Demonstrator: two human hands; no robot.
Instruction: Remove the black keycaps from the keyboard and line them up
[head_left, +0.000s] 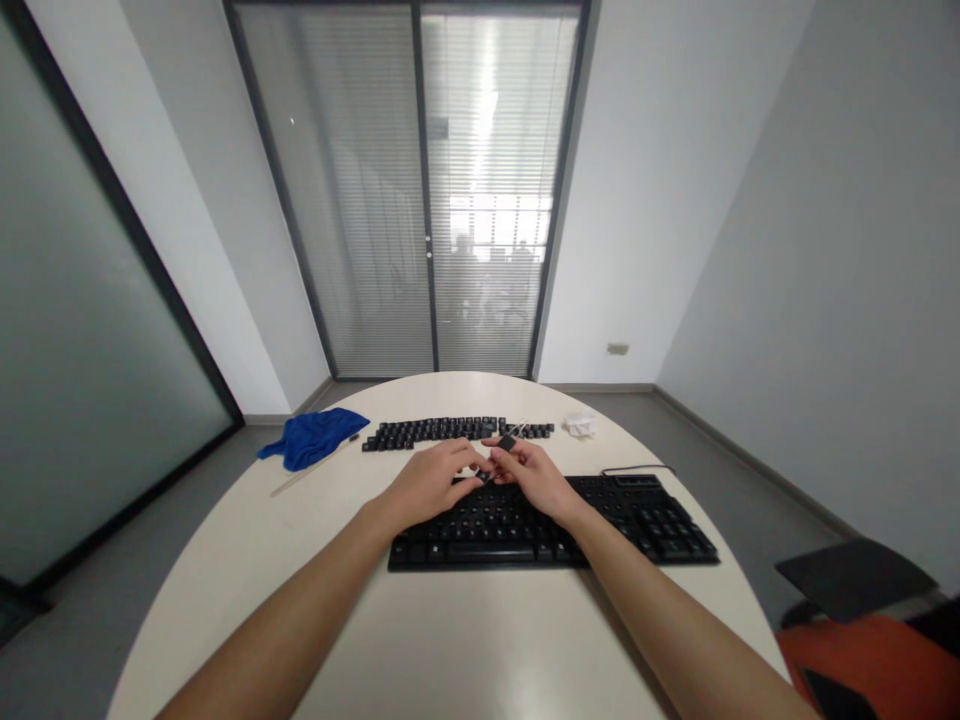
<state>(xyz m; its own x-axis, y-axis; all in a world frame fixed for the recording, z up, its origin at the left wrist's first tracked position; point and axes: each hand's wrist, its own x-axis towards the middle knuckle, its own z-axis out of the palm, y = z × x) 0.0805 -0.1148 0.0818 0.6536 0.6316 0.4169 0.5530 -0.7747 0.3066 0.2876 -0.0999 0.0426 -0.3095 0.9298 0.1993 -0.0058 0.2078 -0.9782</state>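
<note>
A black keyboard (495,551) lies across the white table, with both hands over its upper left part. My left hand (429,484) has its fingers pinched on a small black keycap (484,475). Close beside it, my right hand (541,484) holds a small dark tool with thin wire prongs (508,441) between thumb and fingers. Behind the hands, loose black keycaps (450,429) stand in rows on the table.
A blue cloth (315,437) and a thin wooden-handled brush (311,466) lie at the left of the round table (247,560). Crumpled white tissue (580,425) sits at the back right. A red and black chair (870,660) stands at the lower right.
</note>
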